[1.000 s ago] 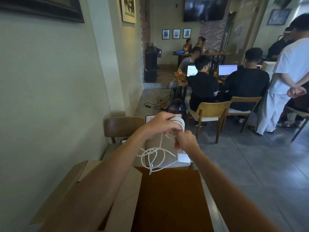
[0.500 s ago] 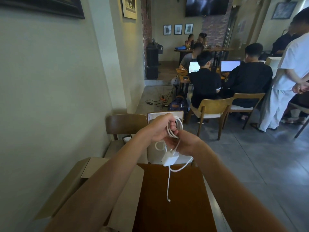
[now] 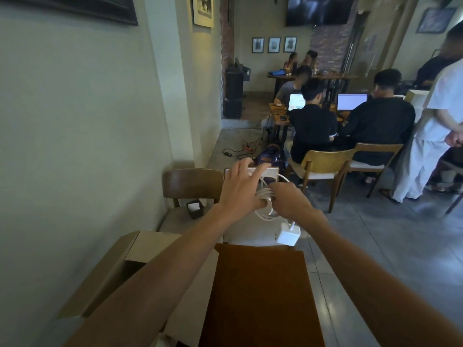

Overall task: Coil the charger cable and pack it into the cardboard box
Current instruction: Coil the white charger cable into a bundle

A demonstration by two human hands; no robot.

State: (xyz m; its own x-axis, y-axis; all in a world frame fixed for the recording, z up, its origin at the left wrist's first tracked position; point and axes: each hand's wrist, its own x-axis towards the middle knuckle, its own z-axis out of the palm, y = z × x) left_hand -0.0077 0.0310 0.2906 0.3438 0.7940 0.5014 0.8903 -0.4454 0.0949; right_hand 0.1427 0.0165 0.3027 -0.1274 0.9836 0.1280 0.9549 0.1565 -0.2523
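Cable (image 3: 265, 200) hangs coiled above the table's (image 3: 260, 291) far edge, right hand (image 3: 292, 202) pinching the loops, left hand (image 3: 240, 189) spread loose beside them; cardboard box (image 3: 117, 266) lies nearer, leftward

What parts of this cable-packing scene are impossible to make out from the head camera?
- Inside of the cardboard box: hidden by the left forearm and its flaps.
- Free end of the charger cable: lost among the loops between the left hand and right hand.
- Charger brick: too small for markings.
- Small dark holder on the chair: contents too dim.
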